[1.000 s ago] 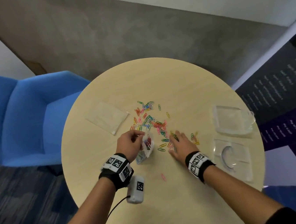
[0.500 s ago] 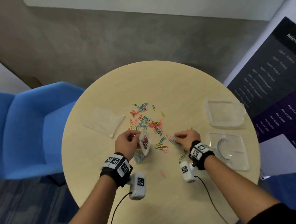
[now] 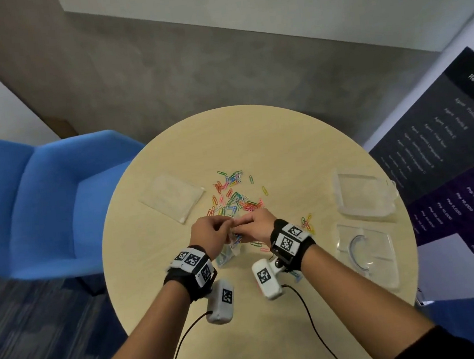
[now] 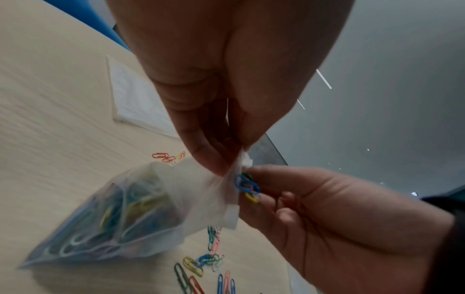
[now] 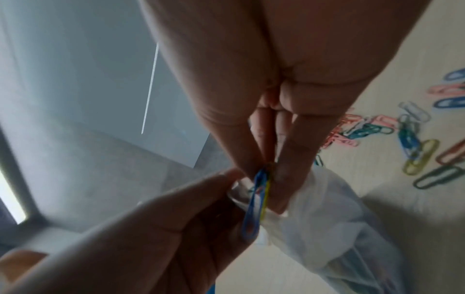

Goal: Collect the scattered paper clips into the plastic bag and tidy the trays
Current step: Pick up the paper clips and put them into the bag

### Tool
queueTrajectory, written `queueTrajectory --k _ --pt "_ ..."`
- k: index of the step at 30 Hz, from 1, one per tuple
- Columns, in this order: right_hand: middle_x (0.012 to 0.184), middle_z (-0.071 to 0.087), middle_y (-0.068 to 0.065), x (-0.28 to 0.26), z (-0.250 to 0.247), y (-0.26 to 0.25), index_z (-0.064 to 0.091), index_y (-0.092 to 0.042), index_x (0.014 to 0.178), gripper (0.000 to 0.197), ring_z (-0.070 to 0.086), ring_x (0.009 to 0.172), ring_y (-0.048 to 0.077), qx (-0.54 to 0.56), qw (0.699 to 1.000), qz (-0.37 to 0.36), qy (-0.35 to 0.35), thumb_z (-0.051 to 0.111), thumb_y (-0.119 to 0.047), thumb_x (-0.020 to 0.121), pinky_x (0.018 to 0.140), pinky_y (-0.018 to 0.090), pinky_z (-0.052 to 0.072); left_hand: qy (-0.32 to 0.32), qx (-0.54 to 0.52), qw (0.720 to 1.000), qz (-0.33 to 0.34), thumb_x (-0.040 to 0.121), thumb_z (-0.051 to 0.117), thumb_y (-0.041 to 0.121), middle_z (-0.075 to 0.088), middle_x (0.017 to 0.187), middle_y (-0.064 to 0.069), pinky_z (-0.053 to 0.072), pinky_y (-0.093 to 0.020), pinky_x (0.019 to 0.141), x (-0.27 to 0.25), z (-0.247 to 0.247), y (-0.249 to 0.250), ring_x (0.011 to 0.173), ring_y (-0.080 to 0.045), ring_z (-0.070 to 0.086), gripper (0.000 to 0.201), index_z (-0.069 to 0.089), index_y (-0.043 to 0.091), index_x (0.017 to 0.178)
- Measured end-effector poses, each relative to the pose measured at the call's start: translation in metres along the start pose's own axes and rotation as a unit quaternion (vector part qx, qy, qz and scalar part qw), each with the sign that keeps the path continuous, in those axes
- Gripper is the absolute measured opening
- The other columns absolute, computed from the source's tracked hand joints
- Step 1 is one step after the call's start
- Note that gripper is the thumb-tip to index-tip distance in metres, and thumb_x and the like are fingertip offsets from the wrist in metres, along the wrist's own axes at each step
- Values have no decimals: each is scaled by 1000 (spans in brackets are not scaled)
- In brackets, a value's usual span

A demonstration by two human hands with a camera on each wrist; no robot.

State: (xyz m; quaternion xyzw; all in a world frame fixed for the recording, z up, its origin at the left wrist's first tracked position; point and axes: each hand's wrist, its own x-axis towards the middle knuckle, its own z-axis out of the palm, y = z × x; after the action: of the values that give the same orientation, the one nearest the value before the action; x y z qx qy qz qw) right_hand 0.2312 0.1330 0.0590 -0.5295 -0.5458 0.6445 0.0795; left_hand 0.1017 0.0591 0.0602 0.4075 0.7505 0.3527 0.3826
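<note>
At bag mouth (image 4: 232,191): pinched clips (image 4: 247,187).

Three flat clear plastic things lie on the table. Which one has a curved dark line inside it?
The clear tray nearest the person on the right side. The tray behind it and the flat bag on the left show no such mark.

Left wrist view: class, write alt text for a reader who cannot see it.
A left hand pinches open the mouth of a clear plastic bag of coloured paper clips, while the right hand brings a small bunch of clips to it. Loose clips lie on the table.
</note>
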Motion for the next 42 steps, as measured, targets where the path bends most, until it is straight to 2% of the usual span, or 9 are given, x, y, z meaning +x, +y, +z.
queueTrajectory --k 5,10,13,16,20,24,30,36,42 --pt "86 69 18 11 12 -20 72 0 100 23 67 88 34 -130 991 20 6 51 2 88 89 48 55 -11 14 1000 6 94 58 21 69 66 -2 53 -16 58 3 -5 -4 55 -13 67 20 74 12 102" --pt "99 73 9 6 23 -27 70 -13 109 29 69 89 20 -286 956 -58 19 63 -5 82 82 30 57 7 -20 1000 -18 94 57 17 68 62 -4 51 -14 56 3 -18 -4 53 -11 64 18 73 13 102" --pt "84 74 4 3 20 -38 75 -14 96 19 68 70 13 -255 959 -120 26 66 -5 82 67 19 56 28 -49 998 -30 93 58 16 66 60 0 53 -14 56 2 -31 -9 47 -4 62 17 74 11 99" --pt "78 73 2 22 -2 -50 77 -16 79 17 70 64 18 -168 969 -160 82 64 -5 82 65 34 61 38 -91 993 -59 93 57 12 65 65 -5 57 -24 61 -1 -47 -17 47 -6 60 17 74 10 95" --pt "116 68 10 99 -37 -49 69 -17 112 24 65 102 27 -313 927 -145 150 57 -18 92 92 34 53 47 -118 989 -77 92 59 13 68 67 -4 58 -31 67 -11 -72 -26 54 -14 62 17 76 13 91" --pt "158 23 10 165 -35 -33 31 -16 149 55 22 145 28 -456 878 -105 100 45 -35 99 118 41 23 85 -143 982 -85 92 60 14 66 63 0 58 -25 64 -21 -95 -34 52 -11 61 16 76 10 93" --pt "163 1 -1 196 3 -35 13 -27 153 61 3 149 27 -527 844 -82 58 23 -52 99 117 56 9 113 -104 983 -100 92 59 15 69 65 4 59 -34 72 -24 -115 -59 54 -10 65 17 76 13 95" --pt "162 2 9 173 50 -10 12 -12 153 96 6 148 34 -621 771 -140 7 32 -75 84 119 51 14 108 -108 983 -100 93 58 14 69 73 -3 59 -35 74 -21 -114 -67 53 -8 64 17 75 15 93" --pt "155 23 19 131 65 18 31 -3 146 52 24 142 37 -635 750 -185 16 42 -22 99 114 46 30 97 -113 984 -98 93 58 12 69 75 -7 59 -21 64 -15 -107 -61 50 -5 64 16 74 13 93"
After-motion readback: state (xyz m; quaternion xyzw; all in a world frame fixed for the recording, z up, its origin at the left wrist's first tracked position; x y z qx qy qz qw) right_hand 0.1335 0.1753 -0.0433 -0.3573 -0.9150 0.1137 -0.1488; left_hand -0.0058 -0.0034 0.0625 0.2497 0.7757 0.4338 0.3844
